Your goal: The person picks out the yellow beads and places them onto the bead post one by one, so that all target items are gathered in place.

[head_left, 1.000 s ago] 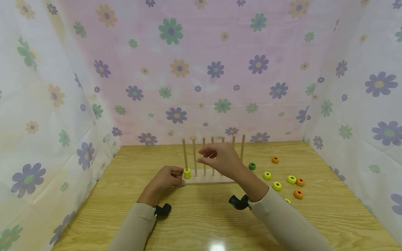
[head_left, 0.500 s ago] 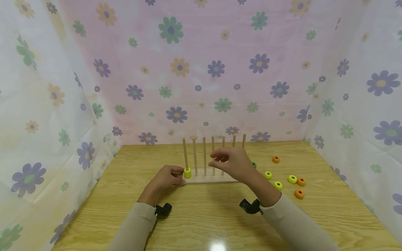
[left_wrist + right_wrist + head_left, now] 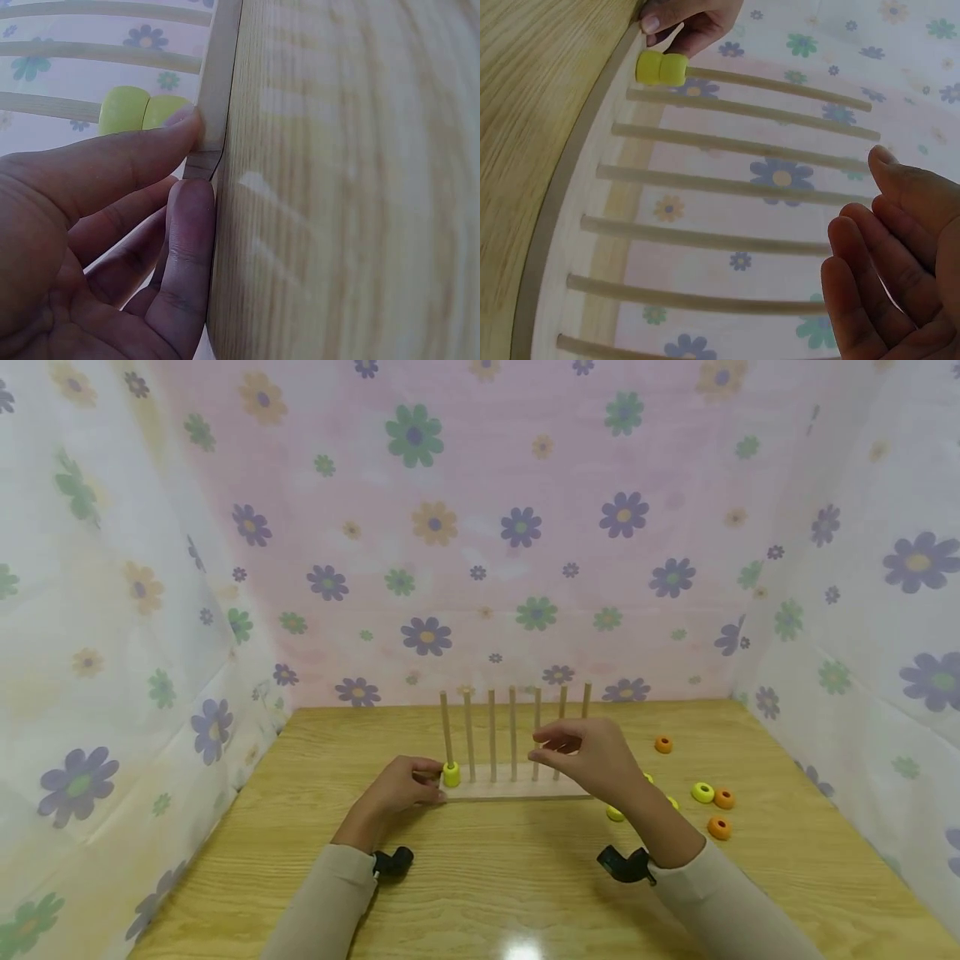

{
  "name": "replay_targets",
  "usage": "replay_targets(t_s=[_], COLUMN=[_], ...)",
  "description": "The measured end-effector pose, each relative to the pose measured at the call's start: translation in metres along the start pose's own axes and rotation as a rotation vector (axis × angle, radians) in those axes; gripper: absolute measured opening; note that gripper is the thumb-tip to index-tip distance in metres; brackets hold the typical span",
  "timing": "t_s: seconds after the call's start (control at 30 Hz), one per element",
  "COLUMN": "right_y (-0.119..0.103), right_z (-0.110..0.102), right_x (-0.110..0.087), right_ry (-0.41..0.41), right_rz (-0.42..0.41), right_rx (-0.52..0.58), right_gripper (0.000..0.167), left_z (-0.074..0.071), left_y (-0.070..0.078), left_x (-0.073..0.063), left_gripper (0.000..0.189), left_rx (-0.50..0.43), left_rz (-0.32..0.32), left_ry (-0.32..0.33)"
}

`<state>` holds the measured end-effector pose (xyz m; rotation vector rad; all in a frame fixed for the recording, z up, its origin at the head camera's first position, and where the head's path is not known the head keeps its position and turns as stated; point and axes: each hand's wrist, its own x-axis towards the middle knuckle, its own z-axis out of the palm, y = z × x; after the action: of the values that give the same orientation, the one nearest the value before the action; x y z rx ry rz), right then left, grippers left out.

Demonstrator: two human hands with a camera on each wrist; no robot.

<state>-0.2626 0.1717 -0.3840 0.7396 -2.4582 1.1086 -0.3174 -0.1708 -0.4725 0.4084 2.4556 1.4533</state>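
A wooden peg rack (image 3: 517,789) with several upright pegs stands on the table. Two yellow rings (image 3: 451,774) are stacked at the foot of its leftmost peg. My left hand (image 3: 395,792) holds the left end of the rack's base, the thumb (image 3: 161,146) on the front edge and a finger against the end face. In front of the right-hand pegs, my right hand (image 3: 592,756) is raised with nothing in it. In the right wrist view its fingers (image 3: 859,240) are loosely bent, close to the peg tops.
Right of the rack lie loose yellow rings (image 3: 702,792) and orange rings (image 3: 719,827), some partly behind the right forearm. Another orange ring (image 3: 663,744) lies farther back. Flowered cloth (image 3: 480,527) encloses the wooden table (image 3: 465,877) at the back and sides.
My right hand has moved right along the pegs and slightly down, its fingers still empty. It now hides the green ring seen earlier. My left hand has stayed at the rack's end.
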Motion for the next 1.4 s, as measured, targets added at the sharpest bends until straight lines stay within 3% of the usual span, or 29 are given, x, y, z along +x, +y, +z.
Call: replay_targets(t_s=[0.37,0.6,1.03,1.4], right_y=[0.019,0.030,0.054,0.072], right_z=[-0.012,-0.012,-0.025,-0.043], right_x=[-0.010,-0.016,-0.032,-0.043], right_ry=[0.008,-0.035,-0.086,-0.110], right_rz=[0.058,0.085,0.208,0.247], right_rx=[-0.014,0.013,-0.036,-0.087], right_gripper=[0.022,0.022,0.029,0.038], left_z=[0.002,0.001,0.001,0.001], left_y=[0.002,0.001,0.001,0.002], left_x=[0.000,0.000,0.001,0.001], left_gripper=[0.055,0.055,0.055,0.053], left_rx=[0.024,0.008,0.027,0.031], left_rz=[-0.010,-0.012,-0.011,-0.009], left_ry=[0.012,0.012,0.019,0.012])
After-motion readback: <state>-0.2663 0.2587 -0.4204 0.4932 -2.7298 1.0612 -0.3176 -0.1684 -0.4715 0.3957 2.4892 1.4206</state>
